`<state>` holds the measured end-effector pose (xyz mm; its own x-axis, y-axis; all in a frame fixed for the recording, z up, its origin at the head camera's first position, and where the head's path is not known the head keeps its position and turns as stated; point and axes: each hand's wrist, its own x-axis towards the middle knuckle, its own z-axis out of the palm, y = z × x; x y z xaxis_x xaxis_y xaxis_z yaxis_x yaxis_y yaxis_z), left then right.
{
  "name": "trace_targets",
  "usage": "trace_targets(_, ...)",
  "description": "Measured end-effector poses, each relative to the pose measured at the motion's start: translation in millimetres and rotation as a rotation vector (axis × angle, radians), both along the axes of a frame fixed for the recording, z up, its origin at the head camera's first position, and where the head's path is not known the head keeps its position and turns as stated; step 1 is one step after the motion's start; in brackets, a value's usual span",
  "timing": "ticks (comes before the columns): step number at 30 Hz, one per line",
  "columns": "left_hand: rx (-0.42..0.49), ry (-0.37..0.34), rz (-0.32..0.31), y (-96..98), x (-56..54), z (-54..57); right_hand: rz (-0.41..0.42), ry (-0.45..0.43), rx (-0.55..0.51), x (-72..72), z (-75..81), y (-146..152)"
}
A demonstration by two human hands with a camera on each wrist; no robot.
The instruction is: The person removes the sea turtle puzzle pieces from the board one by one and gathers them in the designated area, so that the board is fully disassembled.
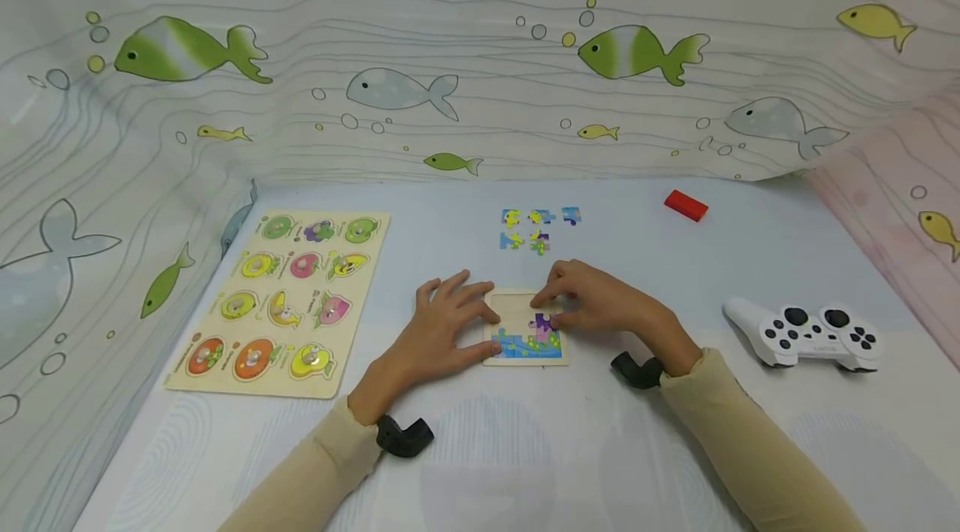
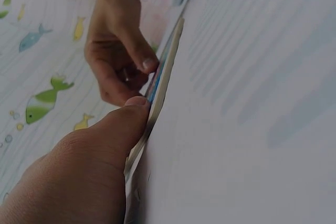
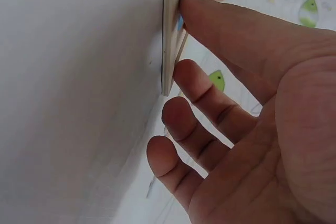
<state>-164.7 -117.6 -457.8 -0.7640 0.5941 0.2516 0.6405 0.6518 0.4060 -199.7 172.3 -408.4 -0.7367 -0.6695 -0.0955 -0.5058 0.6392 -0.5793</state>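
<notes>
A small square wooden puzzle tray lies on the table in front of me. Blue and green pieces fill its lower part. With fingers spread, my left hand touches the tray's left side, the thumb at the lower corner and the index finger higher up. My right hand is at the tray's right side, thumb and index finger bent around a purple puzzle piece inside it. In the right wrist view, the thumb rests on the tray's face, while the other fingers curl beside the edge; the index fingertip's contact is hidden.
Several loose puzzle pieces lie beyond the tray. A wooden fruit puzzle board is on the left. On the right are a white game controller and, farther back, a red block. A fish-patterned cloth hangs behind the table.
</notes>
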Motion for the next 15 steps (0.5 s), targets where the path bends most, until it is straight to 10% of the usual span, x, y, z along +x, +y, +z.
trace_targets(15,0.0,-0.014,0.002,1.0,-1.3,0.3,0.046,-0.009,0.045,1.5,4.7,-1.6)
